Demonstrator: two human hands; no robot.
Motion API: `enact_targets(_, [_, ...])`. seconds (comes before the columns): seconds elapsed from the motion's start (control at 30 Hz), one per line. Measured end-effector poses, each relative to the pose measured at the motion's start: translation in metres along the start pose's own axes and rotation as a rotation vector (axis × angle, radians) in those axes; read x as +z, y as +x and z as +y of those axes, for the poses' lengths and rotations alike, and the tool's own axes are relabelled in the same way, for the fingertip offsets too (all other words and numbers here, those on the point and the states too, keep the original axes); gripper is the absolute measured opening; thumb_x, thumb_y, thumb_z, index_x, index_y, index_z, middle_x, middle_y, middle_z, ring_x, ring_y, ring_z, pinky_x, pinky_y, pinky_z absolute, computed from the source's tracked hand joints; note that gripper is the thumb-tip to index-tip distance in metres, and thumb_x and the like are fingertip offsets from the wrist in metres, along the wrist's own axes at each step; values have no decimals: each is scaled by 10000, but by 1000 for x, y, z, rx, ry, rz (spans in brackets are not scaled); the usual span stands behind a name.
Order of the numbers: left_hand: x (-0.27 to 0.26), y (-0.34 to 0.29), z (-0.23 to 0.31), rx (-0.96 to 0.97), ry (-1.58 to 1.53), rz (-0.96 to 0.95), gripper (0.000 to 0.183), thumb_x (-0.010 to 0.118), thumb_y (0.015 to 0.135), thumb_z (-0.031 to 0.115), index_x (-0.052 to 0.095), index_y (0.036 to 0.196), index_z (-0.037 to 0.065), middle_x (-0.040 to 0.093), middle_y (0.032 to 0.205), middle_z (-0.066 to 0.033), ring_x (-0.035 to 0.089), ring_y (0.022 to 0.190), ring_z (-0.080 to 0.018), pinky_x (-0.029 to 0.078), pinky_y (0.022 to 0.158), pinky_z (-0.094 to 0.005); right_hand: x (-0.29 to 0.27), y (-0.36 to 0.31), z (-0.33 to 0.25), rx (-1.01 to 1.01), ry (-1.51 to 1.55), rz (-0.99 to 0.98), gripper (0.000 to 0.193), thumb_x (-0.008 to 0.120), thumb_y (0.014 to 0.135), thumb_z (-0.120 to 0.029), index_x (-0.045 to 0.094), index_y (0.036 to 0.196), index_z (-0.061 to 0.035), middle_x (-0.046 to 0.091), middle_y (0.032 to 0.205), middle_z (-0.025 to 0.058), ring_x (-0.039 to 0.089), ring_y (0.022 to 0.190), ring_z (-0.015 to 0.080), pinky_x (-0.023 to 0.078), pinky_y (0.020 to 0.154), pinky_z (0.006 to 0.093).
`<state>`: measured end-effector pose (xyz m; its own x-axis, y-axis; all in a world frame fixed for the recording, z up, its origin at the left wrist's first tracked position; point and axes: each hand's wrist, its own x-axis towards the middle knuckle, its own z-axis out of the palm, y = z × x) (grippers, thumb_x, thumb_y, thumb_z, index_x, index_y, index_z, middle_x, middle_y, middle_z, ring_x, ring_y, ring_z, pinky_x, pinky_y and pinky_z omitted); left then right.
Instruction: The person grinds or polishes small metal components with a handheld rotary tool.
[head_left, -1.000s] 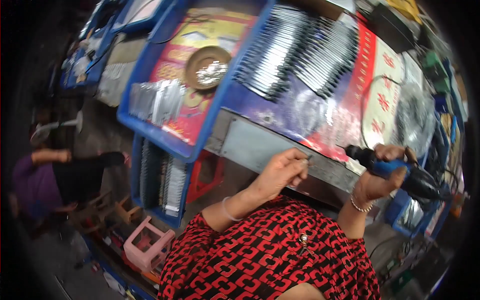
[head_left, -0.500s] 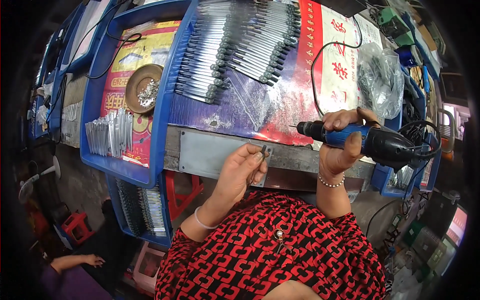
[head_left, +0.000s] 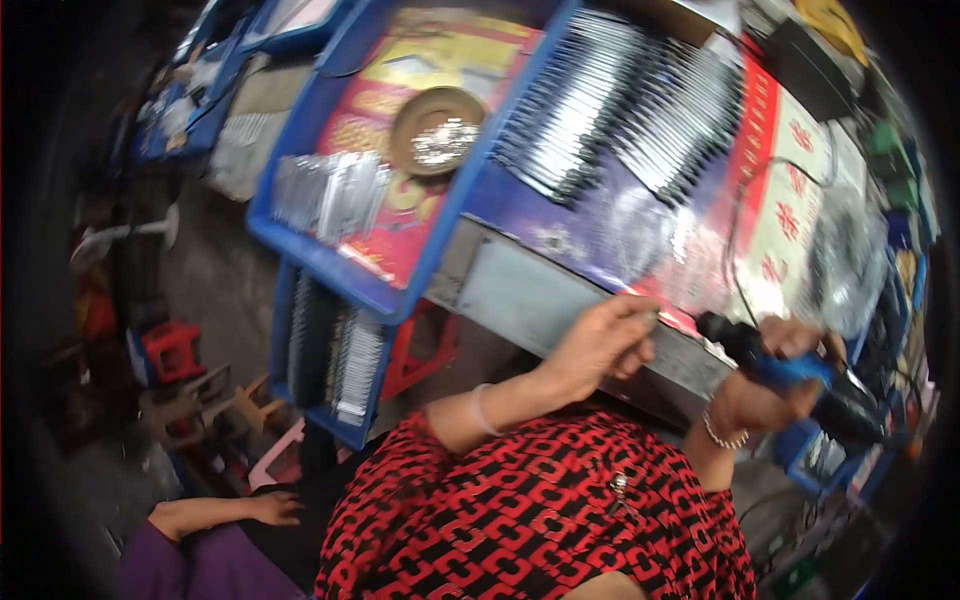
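Right-hand fingers [head_left: 787,334] around power tool [head_left: 790,371]

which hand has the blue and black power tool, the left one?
No, the right hand is wrapped around the blue and black power tool, while the left hand is apart from it.
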<state>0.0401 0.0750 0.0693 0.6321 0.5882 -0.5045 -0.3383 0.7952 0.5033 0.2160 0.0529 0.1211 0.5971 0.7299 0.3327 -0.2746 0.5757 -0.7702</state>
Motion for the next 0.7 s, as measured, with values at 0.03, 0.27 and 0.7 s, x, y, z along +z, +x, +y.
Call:
enact_targets(0.03, [3,5,-4,-23,-6,13,312,533,909,309,518,1092,57,578,686,-13,486,506,-55,375,443,-181,5,-2,-8,-35,-24,7,440,593,806,-333,449,1140,-85,461,713,39,459,609,147,388,606,302])
enact_targets(0.27, [7,15,-14,-53,-185,-130,254,534,908,329,561,857,82,594,666,-23,493,490,-67,369,427,-196,11,-11,-23,-71,-37,-38,503,609,801,-384,470,1151,-50,450,725,23,448,598,134,347,587,295])
enact_targets(0.7, [-5,14,-23,-34,-199,-141,189,530,913,276,528,873,92,604,761,-40,474,519,-70,358,438,-189,19,-20,-26,-101,-45,-8,536,639,775,-394,483,1150,-44,451,707,27,450,584,137,340,567,287])
